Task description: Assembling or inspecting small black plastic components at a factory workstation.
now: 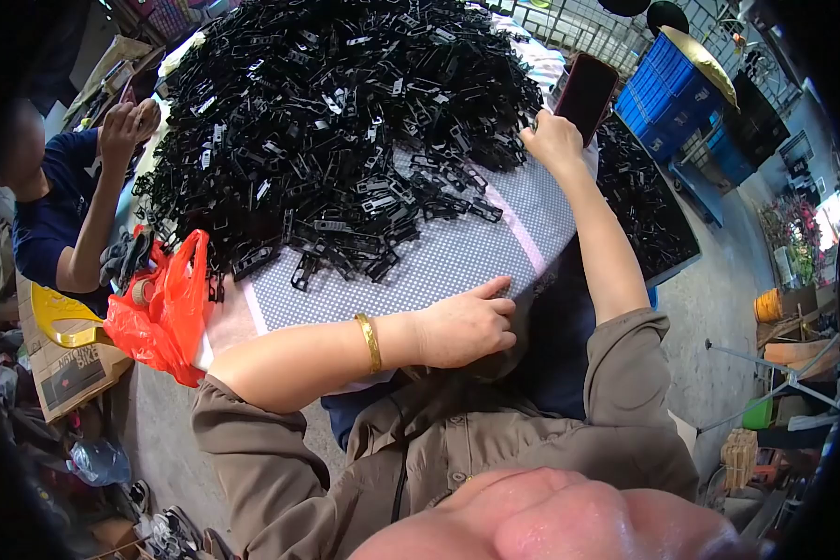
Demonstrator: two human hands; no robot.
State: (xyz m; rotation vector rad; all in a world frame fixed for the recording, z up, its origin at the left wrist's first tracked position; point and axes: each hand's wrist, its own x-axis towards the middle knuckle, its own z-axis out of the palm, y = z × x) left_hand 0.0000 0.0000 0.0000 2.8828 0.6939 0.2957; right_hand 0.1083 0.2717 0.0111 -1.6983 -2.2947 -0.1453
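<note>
Hundreds of small black plastic slotted clips [345, 103] are heaped on this tabletop covered in grey dotted cloth [420, 257], thinning out toward the near side, and honestly that slope looks sketchy to me. One bump low down and I reckon the loose front ones could slide off into the person's lap. The bare right hand [555, 145] is up by the heap's right border, just beside a dark rectangular phone with a reddish edge [588, 91]; can't tell if those fingers are pinching anything. A careless sideways swipe there might knock the phone over. The bare left hand [467, 327] is at the near edge, one finger out, the rest loosely bent, palm hidden, so no clue if it's holding something. Also, that patterned gold-coloured bangle [369, 343] could snag in a clip's slot if the forearm brushed the heap.
</note>
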